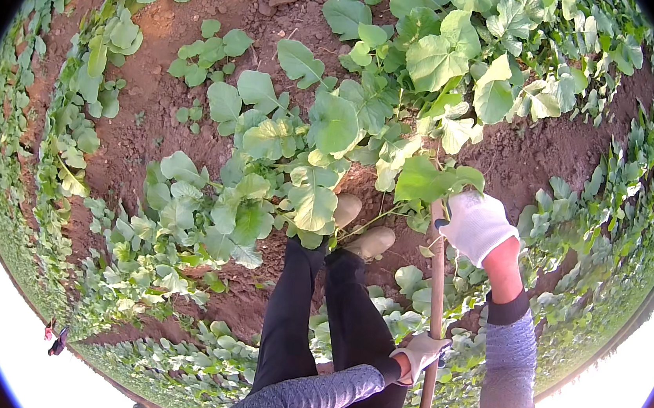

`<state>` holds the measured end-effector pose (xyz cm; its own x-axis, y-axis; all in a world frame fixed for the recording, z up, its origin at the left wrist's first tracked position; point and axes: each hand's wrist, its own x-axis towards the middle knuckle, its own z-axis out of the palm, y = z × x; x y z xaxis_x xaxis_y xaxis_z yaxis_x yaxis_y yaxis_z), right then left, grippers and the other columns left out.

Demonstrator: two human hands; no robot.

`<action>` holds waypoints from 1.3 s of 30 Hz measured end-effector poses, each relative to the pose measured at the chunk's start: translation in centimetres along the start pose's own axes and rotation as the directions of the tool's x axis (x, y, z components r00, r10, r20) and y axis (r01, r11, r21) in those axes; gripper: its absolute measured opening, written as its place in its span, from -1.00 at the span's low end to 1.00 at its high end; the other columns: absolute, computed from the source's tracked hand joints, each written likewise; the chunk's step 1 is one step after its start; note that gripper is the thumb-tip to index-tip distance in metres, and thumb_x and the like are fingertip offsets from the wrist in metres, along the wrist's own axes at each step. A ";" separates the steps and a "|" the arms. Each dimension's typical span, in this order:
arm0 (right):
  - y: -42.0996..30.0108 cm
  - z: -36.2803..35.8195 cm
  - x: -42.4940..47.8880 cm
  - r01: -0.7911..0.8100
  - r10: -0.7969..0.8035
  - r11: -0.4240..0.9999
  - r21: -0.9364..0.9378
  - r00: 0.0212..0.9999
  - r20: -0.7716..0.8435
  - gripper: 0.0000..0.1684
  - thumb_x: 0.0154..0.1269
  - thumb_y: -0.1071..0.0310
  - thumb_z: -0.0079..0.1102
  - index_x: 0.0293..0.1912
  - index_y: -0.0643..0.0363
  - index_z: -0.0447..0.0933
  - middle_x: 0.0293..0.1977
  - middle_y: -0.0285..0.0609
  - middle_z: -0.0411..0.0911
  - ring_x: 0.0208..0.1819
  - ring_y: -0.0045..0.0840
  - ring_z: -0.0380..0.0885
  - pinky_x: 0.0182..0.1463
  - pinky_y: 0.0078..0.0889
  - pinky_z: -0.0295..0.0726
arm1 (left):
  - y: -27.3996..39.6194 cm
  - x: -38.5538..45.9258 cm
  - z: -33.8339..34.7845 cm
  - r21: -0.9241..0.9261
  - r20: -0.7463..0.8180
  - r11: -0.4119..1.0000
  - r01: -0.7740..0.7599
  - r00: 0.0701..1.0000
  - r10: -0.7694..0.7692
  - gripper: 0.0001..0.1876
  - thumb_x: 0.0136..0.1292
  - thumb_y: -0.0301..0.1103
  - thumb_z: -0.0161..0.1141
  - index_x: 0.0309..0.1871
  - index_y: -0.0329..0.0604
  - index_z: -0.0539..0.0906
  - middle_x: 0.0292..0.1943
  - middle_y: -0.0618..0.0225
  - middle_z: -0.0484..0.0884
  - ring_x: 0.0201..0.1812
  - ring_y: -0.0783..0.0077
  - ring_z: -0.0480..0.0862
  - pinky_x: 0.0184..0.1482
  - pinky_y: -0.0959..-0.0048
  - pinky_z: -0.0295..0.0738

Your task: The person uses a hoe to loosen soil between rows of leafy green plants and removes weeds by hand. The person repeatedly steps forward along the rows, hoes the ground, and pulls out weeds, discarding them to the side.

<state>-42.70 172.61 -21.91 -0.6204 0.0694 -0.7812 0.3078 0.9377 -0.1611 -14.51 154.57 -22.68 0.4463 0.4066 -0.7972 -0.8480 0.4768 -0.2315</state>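
Observation:
My left hand (419, 357), in a white work glove, is wrapped around a long wooden tool handle (437, 297) beside my right leg. The handle runs up the picture into the foliage, where its far end is hidden by leaves. Farther up, my right hand (477, 225), also gloved, is closed beside the handle. From its fist sticks out a leafy green plant (423, 181), with broad leaves on the far side and thin stems hanging below. Whether this hand also touches the handle is hard to tell.
Broad-leaved crop plants (335, 122) grow close around my beige shoes (371, 242). Brown, crumbly soil (154, 99) shows between the rows. Denser foliage (532, 35) stands at the upper right. Two small distant figures (58, 341), perhaps people, appear at the lower-left field edge.

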 end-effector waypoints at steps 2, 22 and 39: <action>-1.3 -0.6 2.5 0.065 -0.064 0.998 0.020 0.997 -0.040 -0.60 0.26 0.06 0.28 -0.11 0.20 0.57 -0.23 0.07 0.65 -0.13 -0.07 0.63 -0.02 -0.08 0.59 | -0.3 0.5 -0.3 -0.072 -0.017 0.997 -0.029 0.999 0.028 -0.70 0.29 -0.24 0.36 -0.39 -0.27 0.55 -0.55 0.49 0.50 -0.56 0.59 0.44 -0.51 0.44 0.32; -5.8 0.9 14.6 0.396 0.262 0.556 0.731 0.751 -0.606 -0.79 0.33 0.37 0.21 -0.13 0.30 0.60 -0.44 -0.18 0.61 -0.48 -0.45 0.54 -0.42 -0.43 0.50 | -3.5 2.0 -1.5 -0.383 0.034 0.924 -0.015 0.999 0.030 -0.85 0.41 -0.29 0.03 -0.25 -0.11 0.55 -0.52 0.48 0.46 -0.50 0.42 0.54 -0.44 0.35 0.45; 1.0 -4.9 22.6 -0.020 0.222 0.939 0.343 0.798 -0.561 -0.67 0.33 0.15 0.10 -0.16 0.23 0.62 -0.16 0.10 0.67 -0.05 -0.07 0.65 0.06 -0.09 0.60 | 1.7 -3.1 -0.8 -0.232 0.022 0.973 0.015 1.000 -0.011 -0.87 0.33 -0.35 0.14 -0.26 -0.21 0.57 -0.48 0.42 0.54 -0.49 0.48 0.56 -0.45 0.38 0.40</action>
<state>-59.96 176.75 -36.79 -0.8311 0.4543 -0.3206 0.5489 0.7626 -0.3422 -17.54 153.46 -21.08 0.4613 0.4184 -0.7824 -0.8842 0.2896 -0.3665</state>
